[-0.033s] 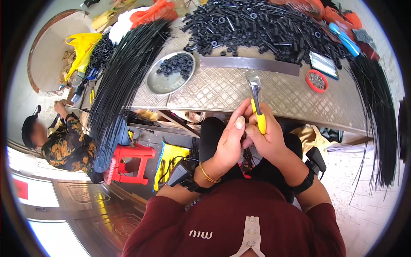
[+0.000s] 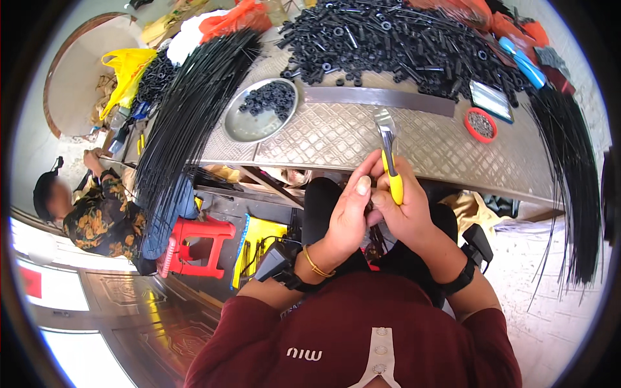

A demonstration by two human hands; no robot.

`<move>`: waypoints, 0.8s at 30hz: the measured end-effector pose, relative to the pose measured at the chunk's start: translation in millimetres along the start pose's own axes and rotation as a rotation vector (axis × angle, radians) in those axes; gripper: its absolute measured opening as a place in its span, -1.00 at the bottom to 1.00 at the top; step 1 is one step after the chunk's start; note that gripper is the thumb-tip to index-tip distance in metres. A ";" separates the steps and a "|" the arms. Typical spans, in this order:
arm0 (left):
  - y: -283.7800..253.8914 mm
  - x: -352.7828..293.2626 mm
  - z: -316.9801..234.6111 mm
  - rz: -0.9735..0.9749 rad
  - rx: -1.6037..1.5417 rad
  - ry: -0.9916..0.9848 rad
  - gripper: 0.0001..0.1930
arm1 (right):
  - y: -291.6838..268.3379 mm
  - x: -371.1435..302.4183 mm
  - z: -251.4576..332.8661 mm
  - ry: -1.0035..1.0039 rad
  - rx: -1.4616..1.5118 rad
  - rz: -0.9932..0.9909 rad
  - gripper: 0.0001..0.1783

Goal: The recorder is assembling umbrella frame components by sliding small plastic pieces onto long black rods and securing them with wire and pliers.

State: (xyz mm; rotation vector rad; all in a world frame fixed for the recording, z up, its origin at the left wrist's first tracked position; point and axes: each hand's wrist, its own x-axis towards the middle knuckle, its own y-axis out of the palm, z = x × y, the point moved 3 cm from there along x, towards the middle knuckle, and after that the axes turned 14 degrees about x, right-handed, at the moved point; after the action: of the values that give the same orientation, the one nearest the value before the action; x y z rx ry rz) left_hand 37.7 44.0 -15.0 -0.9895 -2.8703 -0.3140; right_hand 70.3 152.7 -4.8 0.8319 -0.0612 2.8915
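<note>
My right hand [image 2: 409, 205] is closed around pliers with a yellow-and-black handle [image 2: 392, 174]. Their broad, shiny metal head [image 2: 384, 123] points away from me, over the near part of the table. My left hand [image 2: 349, 216] is closed beside it, thumb on top and fingers curled in against the right hand. Between the two thumbs any small thing is hidden by the fingers. Both hands are above my lap, just in front of the table edge.
On the patterned metal table [image 2: 323, 145] lie a metal dish [image 2: 242, 126] of black rings, a grey metal strip [image 2: 381, 98], a red cup [image 2: 480, 125] of small metal pieces and a heap of black parts [image 2: 388, 39]. Black rod bundles [image 2: 194, 110] overhang. A person [image 2: 103, 216] sits left.
The view has shifted very slightly, so the table things sit a little further right. My hands and the pliers keep the same pose.
</note>
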 end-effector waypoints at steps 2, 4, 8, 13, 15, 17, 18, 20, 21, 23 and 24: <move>3.0 4.7 -5.4 -0.080 0.001 0.015 -0.37 | 1.1 2.5 2.1 -0.050 -0.009 -0.007 -0.71; 1.1 6.0 -4.4 -0.110 -0.013 0.012 -0.39 | -4.0 5.1 11.7 0.023 -0.026 0.016 -0.70; -20.7 5.7 -1.0 -0.075 -0.059 0.019 -0.43 | -27.9 6.9 32.5 0.018 -0.380 0.174 -0.71; -32.2 10.7 -5.2 -0.104 -0.079 -0.005 -0.45 | -44.3 -0.4 53.4 0.071 -0.752 0.433 -0.79; -33.0 9.7 -4.0 -0.141 -0.030 -0.041 -0.43 | -43.5 -0.8 54.4 0.013 -0.799 0.461 -0.81; -34.1 7.4 0.3 -0.193 0.034 -0.116 -0.43 | -37.4 0.8 52.5 0.035 -0.823 0.487 -0.82; -35.7 7.0 0.7 -0.185 0.038 -0.118 -0.43 | -34.6 2.1 52.3 0.042 -0.835 0.497 -0.82; -40.4 6.3 2.3 -0.170 0.048 -0.121 -0.44 | -32.8 1.7 51.8 0.057 -0.851 0.515 -0.80; -41.0 6.2 1.6 -0.177 0.031 -0.126 -0.44 | -31.6 1.4 51.3 0.066 -0.859 0.525 -0.79; -41.5 6.3 -0.2 -0.193 -0.003 -0.137 -0.44 | -26.7 5.7 52.6 -0.025 -0.933 0.467 -0.77; -41.5 6.5 0.0 -0.196 -0.011 -0.138 -0.43 | -24.9 8.1 53.7 -0.073 -0.972 0.436 -0.75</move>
State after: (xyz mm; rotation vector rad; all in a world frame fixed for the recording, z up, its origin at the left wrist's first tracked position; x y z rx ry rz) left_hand 6.9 16.0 -20.8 -0.7596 -3.1018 -0.2855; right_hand 95.2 174.2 45.1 0.7489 -1.6540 2.6014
